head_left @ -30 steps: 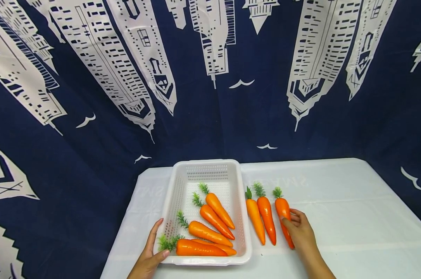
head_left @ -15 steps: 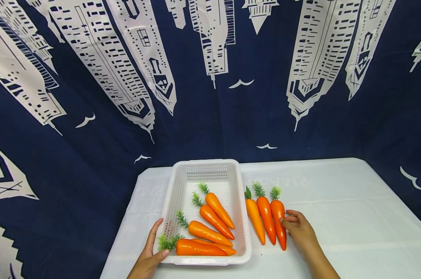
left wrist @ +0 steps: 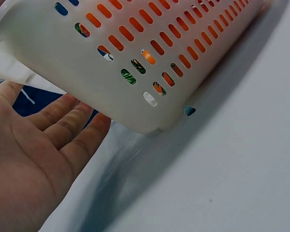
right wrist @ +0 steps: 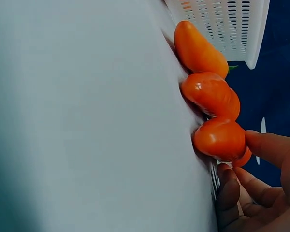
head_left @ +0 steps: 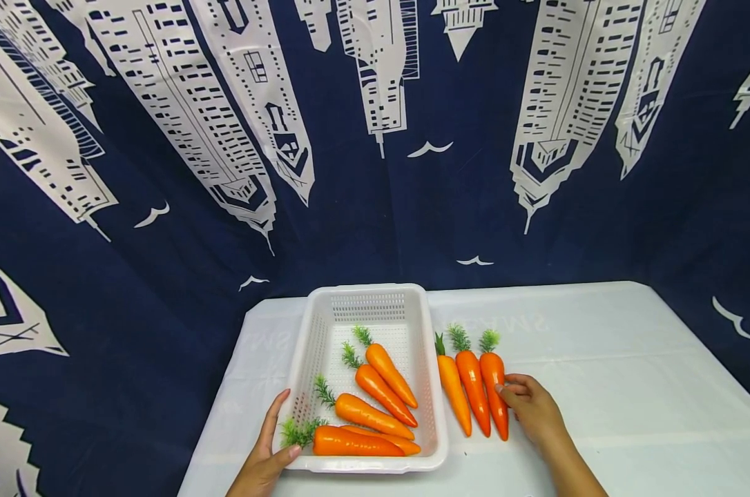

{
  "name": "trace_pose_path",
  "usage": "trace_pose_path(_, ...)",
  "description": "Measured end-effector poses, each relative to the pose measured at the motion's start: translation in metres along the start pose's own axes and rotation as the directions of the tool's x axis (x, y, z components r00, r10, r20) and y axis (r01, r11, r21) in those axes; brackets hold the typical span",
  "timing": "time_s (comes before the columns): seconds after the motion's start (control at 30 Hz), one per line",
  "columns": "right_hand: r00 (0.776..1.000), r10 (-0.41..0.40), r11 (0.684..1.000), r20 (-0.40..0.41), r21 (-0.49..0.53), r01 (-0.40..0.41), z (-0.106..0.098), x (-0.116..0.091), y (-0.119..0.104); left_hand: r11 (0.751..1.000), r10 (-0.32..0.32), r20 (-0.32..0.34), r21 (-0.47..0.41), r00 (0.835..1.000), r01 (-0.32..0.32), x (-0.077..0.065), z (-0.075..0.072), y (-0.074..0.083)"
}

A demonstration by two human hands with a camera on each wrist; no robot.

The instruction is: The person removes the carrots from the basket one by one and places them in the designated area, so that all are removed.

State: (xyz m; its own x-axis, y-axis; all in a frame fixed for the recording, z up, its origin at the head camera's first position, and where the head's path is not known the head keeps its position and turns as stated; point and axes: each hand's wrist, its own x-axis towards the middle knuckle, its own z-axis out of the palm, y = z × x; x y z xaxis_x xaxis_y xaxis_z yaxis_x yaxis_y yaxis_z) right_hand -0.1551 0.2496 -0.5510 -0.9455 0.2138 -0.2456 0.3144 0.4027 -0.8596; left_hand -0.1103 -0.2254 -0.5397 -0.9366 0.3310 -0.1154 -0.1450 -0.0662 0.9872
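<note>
Three carrots with green tops lie side by side on the table in the head view, just right of a white plastic basket (head_left: 437,414). They are a lighter orange carrot (head_left: 454,393), a middle carrot (head_left: 472,390) and a right carrot (head_left: 494,393). My right hand (head_left: 533,411) pinches the right carrot, thumb on top and fingers at its outer side; the right wrist view shows this carrot (right wrist: 220,140) against the middle one. My left hand (head_left: 266,452) holds the basket's near left corner, thumb over the rim and fingers along the outer wall (left wrist: 87,72).
Inside the basket lie several more carrots (head_left: 384,393), their tops toward the left. White cloth covers the table (head_left: 611,386), which reaches far to the right. A dark blue curtain (head_left: 375,228) with white city prints hangs behind the table.
The right carrot has slid left with my right hand until it lies against the middle carrot. The other two have shifted slightly left. My left hand stays on the basket.
</note>
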Motion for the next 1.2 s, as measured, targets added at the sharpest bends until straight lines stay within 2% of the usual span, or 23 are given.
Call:
trace_pose_path(0.13,1.0,0.004,1.0,0.001,-0.003,-0.004,0.0,0.0,0.0,1.0,0.001,-0.003,0.011,1.0,-0.001,0.0,0.0,0.0)
trace_pose_path(0.33,1.0,0.028,0.999,0.004,0.024,-0.028,0.0,-0.002,-0.002,0.999,0.004,-0.043,0.041,0.999,-0.002,0.0,0.004,0.002)
trace_pose_path(0.67,0.999,0.047,0.995,-0.021,0.087,-0.045,-0.003,-0.006,-0.002,0.998,0.003,-0.038,0.055,0.999,-0.001,0.0,0.004,0.001)
trace_pose_path(0.9,0.996,0.018,0.99,-0.09,0.144,-0.005,-0.003,-0.009,-0.003,0.999,0.011,-0.019,0.036,1.0,-0.011,0.0,0.003,0.001)
trace_pose_path(1.2,0.984,-0.035,0.995,-0.174,0.088,0.051,-0.003,-0.02,-0.013,1.0,0.013,0.024,0.005,1.0,-0.013,-0.001,0.0,0.001)
